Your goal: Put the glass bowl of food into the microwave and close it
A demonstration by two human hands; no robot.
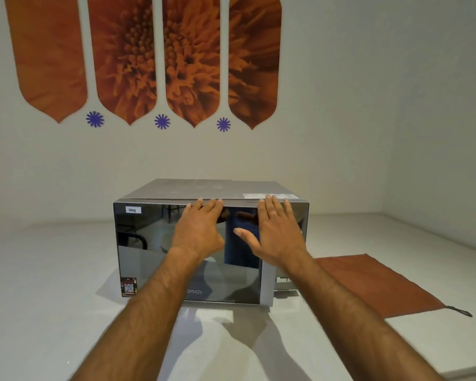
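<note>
microwave [176, 270] glossy black door, silver-grey top; cloth [374, 284] rust-brown; wall panels [154, 56] orange flower print; counter [39, 298] white

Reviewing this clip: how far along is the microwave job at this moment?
Near the end, it seems. No glass bowl shows on the counter, but the mirrored microwave door hides the inside, so I cannot confirm the bowl is in there. In hand: the left hand and right hand lie flat, fingers spread, against the door. Whether it has latched is unclear; otherwise only letting go remains.
</note>
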